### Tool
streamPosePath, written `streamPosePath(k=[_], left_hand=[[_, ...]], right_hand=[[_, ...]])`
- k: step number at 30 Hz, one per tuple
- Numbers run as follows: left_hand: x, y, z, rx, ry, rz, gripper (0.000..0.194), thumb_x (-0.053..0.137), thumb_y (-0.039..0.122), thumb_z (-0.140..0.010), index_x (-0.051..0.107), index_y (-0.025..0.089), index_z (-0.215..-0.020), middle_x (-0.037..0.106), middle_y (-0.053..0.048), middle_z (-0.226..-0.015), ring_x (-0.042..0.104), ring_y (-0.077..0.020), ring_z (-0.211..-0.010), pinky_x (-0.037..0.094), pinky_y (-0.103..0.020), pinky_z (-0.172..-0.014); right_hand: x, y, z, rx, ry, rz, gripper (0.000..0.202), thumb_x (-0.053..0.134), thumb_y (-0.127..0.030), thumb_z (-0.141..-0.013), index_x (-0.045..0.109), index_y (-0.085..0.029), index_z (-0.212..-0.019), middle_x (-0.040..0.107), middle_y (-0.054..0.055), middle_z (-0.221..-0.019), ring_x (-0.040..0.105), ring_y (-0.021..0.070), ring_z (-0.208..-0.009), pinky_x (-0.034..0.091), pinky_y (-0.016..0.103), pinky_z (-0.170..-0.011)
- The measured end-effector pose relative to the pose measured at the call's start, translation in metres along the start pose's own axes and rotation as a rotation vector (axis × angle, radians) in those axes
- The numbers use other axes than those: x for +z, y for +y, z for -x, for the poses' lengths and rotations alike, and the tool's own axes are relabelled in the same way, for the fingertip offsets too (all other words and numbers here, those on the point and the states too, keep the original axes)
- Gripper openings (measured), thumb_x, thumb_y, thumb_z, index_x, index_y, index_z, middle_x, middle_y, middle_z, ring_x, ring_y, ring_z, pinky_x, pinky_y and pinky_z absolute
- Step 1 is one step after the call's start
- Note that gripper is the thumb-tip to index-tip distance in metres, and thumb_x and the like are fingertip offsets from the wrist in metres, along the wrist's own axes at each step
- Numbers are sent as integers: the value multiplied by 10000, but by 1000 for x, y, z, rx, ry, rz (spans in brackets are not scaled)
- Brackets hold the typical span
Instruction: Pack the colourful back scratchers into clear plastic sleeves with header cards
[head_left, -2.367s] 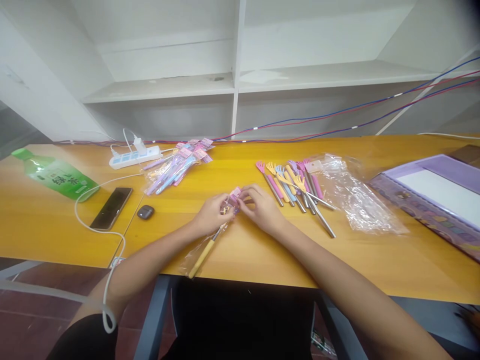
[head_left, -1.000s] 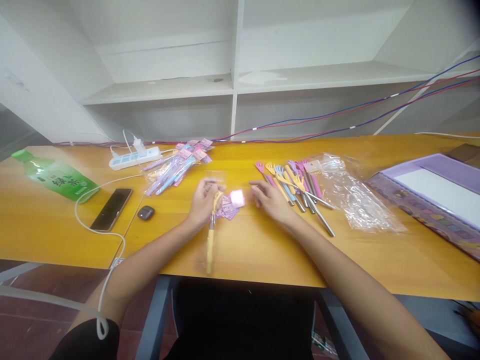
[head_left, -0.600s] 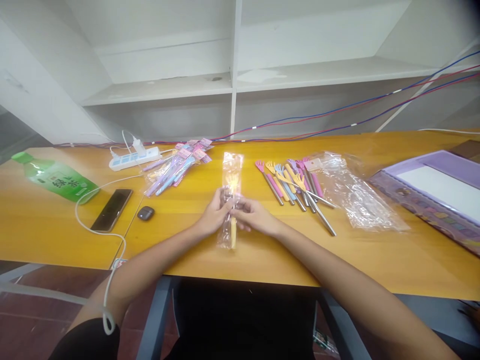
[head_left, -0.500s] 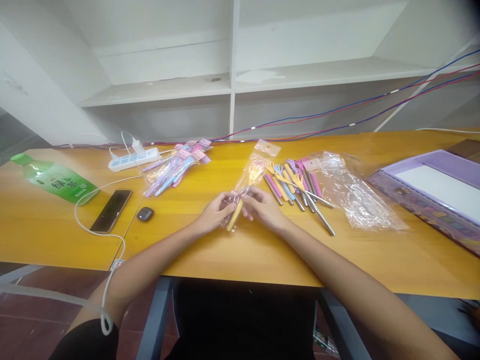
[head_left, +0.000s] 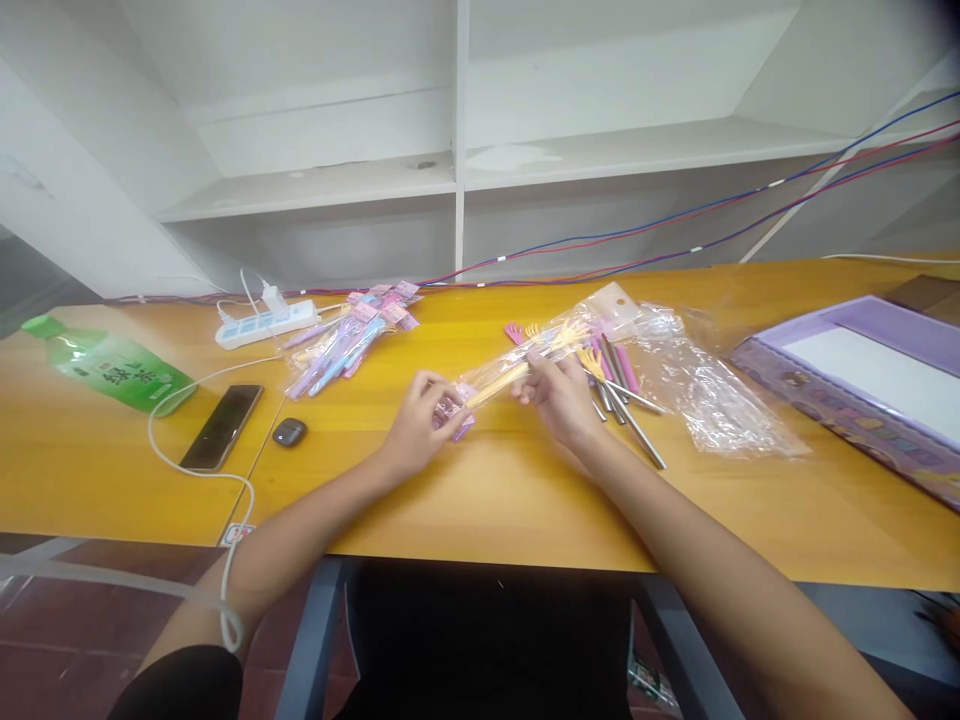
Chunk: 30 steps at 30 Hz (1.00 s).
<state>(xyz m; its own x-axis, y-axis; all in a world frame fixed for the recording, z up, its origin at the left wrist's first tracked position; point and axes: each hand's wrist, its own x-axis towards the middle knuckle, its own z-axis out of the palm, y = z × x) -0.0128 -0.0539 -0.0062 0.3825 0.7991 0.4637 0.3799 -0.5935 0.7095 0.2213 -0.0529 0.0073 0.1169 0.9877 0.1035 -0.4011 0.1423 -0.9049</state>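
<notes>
A yellow back scratcher [head_left: 504, 382] with a hand-shaped head lies inside a long clear plastic bag [head_left: 480, 374], tilted up to the right between my hands. My left hand [head_left: 420, 418] pinches the bag's lower end, where a pink and purple card [head_left: 459, 420] shows. My right hand [head_left: 559, 395] grips the scratcher and bag near the middle, thumb on top. Just beyond and right of my right hand lies a pile of loose back scratchers [head_left: 622, 375] with metal rods and coloured handles, partly hidden by the bag and hand.
Bagged back scratchers [head_left: 349, 335] lie in a heap at back left. Flat clear bags [head_left: 720, 390] lie right of the pile, beside a purple box [head_left: 862, 380]. At left are a green bottle [head_left: 112, 365], a phone [head_left: 223, 428], a black case [head_left: 289, 432] and a power strip [head_left: 266, 322].
The bagged scratcher has swung from steep to a flatter slant, its head end now further right over the pile. My right hand has moved right; my left hand has shifted slightly left.
</notes>
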Motion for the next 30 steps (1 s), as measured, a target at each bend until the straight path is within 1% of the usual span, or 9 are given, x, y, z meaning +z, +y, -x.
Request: streamPosePath(k=[2,7,13,17,21,23,25,28,30], left_hand=[[-2,-3,-2,68,28,-97,152,741,331,-917,690,205,-985,547,-79,-1135,624,-189,-1028,581,-340,-866],[-4,-12,-5,191,68,-152,121,733,283,-923,732,207,-1017,559,-91,-1195,629,-189,-1014,594,-356,-846],[-9,-4,-7,238,136,-164,147,744,211,-877,700,193,-1016,554,-93,-1216,646,-183,-983,588,-366,-871],[-12,-2,-7,286,174,-175,211,775,265,-885,731,221,-1087,583,-89,-1202,649,-203,-1035,578,-377,-895],[-12,0,-8,323,198,-167,150,772,281,-896,723,204,-1015,588,-88,-1170,659,-196,-1022,586,-386,-900],[-12,1,-8,333,217,-156,119,765,267,-899,691,193,-957,583,-88,-1146,652,-201,-1038,594,-390,-897],[-12,2,-7,368,222,-140,121,761,242,-892,655,190,-919,568,-91,-1142,643,-207,-1062,601,-398,-901],[-10,3,-4,466,199,-131,150,763,187,-869,619,193,-910,556,-101,-1168,635,-214,-1089,603,-411,-919],[-10,4,-3,541,194,-152,181,767,157,-850,603,199,-914,571,-103,-1165,639,-214,-1078,604,-405,-905]], right_hand=[[1,1,0,19,-5,-32,426,854,-463,-787,506,-229,-862,586,-59,-681,666,116,-543,520,185,-445],[3,-2,0,50,-12,-107,456,899,-392,-733,514,-238,-922,616,-79,-761,716,119,-574,571,178,-474],[2,-5,0,82,-69,-128,427,898,-377,-753,516,-220,-863,596,-67,-683,752,158,-624,596,190,-514],[4,0,2,97,-60,-143,410,889,-372,-773,525,-222,-888,633,-54,-710,758,165,-634,616,213,-550],[4,6,1,121,-71,-149,448,909,-416,-756,528,-222,-889,665,-39,-743,758,167,-657,617,228,-560],[2,8,-2,111,-26,-175,437,873,-484,-787,541,-225,-902,668,-35,-753,750,166,-661,604,235,-537],[-2,8,-7,57,86,-215,405,810,-534,-836,555,-227,-904,665,-36,-750,727,154,-650,583,232,-515],[-6,10,-15,-22,251,-245,319,737,-511,-898,603,-224,-939,707,-21,-829,707,144,-699,582,242,-563],[-5,13,-18,-12,298,-273,251,690,-461,-931,625,-219,-947,729,-6,-899,711,152,-778,593,263,-635]])
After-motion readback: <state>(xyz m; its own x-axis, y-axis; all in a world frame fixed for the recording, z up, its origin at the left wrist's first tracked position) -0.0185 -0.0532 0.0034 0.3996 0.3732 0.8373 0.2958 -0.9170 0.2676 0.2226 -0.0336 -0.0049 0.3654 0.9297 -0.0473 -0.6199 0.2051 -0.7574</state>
